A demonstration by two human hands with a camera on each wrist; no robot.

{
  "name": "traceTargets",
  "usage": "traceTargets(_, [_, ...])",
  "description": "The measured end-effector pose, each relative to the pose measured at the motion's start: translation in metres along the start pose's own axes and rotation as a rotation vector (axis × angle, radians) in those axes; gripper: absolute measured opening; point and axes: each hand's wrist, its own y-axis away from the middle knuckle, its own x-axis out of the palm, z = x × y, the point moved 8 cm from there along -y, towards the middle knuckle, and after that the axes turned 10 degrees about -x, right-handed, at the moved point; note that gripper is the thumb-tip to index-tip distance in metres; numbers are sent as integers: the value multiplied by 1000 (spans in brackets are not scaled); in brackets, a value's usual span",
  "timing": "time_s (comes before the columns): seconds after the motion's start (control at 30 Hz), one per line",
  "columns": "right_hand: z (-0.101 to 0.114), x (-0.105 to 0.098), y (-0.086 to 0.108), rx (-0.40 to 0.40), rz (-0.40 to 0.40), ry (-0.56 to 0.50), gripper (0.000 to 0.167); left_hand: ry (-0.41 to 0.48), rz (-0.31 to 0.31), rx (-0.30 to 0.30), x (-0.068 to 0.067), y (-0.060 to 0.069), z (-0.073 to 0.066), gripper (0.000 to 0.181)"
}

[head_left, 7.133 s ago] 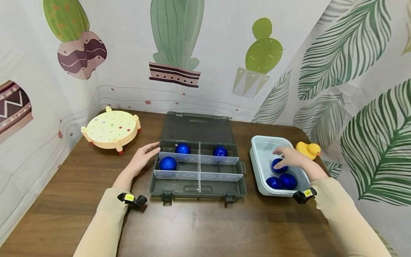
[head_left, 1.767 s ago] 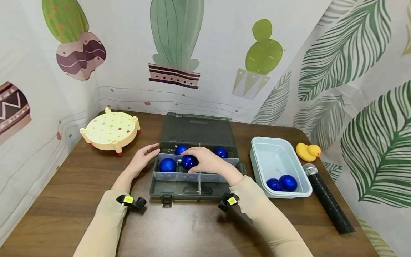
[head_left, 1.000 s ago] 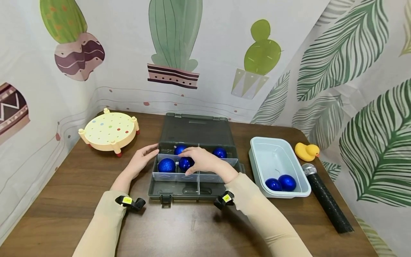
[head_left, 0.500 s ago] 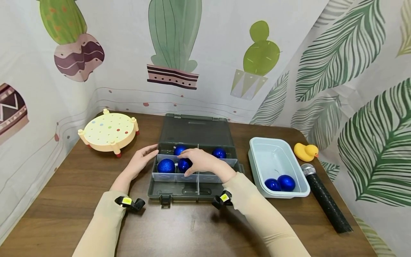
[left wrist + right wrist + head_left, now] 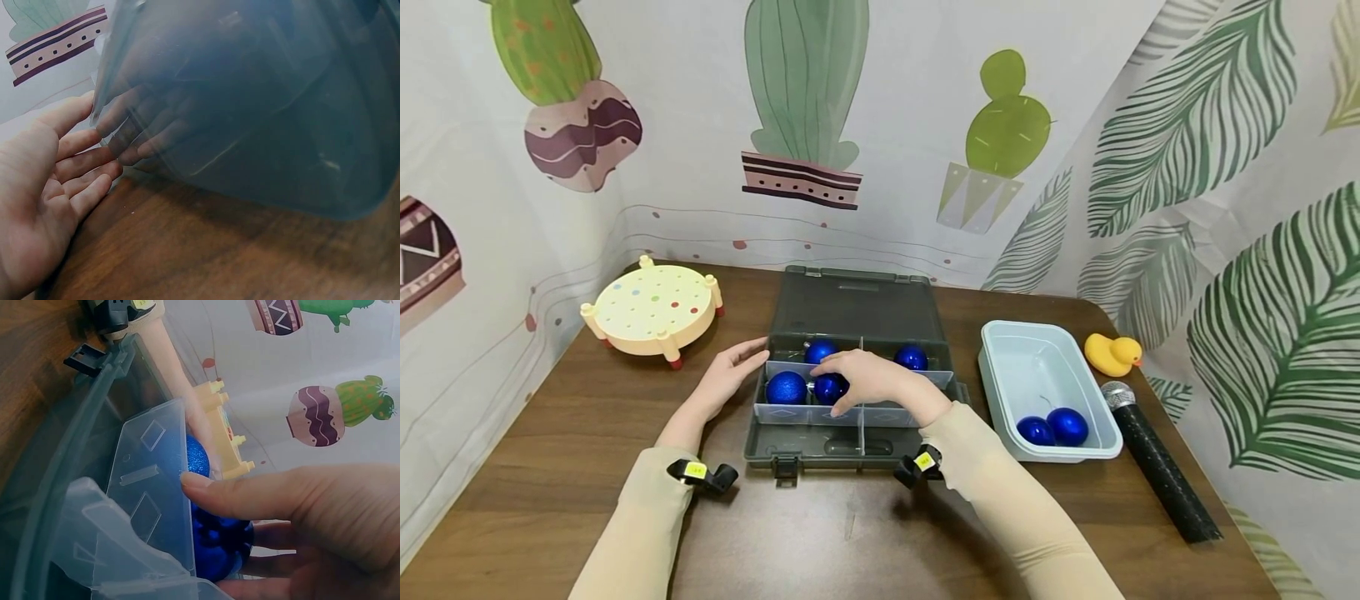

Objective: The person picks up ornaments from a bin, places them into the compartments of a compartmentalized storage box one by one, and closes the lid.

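A dark translucent divided box (image 5: 805,459) lies with its lid folded back. My right hand (image 5: 880,381) curls thumb and fingers round a shiny blue ball (image 5: 829,389) in the middle row, right of a glittery blue ball (image 5: 786,388). Two more blue balls, one (image 5: 821,351) at left and one (image 5: 912,357) at right, sit in the back row. In the right wrist view the held ball (image 5: 215,553) is behind a clear divider (image 5: 150,481). My left hand (image 5: 722,385), fingers extended, touches the box's left side; the left wrist view shows that hand (image 5: 56,181) against the box wall (image 5: 250,112).
A pale blue tub (image 5: 992,375) with two blue balls (image 5: 1067,427) stands on the right. Beside it are a yellow duck (image 5: 1112,355) and a black microphone (image 5: 1161,467). A yellow round pegged stand (image 5: 655,308) is at the back left of the wooden table (image 5: 820,542).
Since the earliest frame, my right hand has gone from the tub to the box with a ball. Lately it has shifted slightly left and lower with it. My left hand stays at the box's side.
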Motion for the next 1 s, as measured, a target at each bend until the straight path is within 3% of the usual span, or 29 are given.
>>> traceTargets(0.23, [1,-3,8,-16,4,-28,64,-1,-2,-6,0,2,0,61])
traceTargets(0.43, [0,-26,30,-38,-87,0,62,-6,-5,-4,2,1,-1,58])
traceTargets(0.57, [-6,-52,55,-51,-209,68,55,-2,-5,-4,2,1,-1,57])
traceTargets(0.8, [-21,-96,112,-81,-505,163,42,0,1,0,0,2,-1,60])
traceTargets(1.0, [-43,-116,163,-37,-677,150,38,13,3,-1,-1,0,0,60])
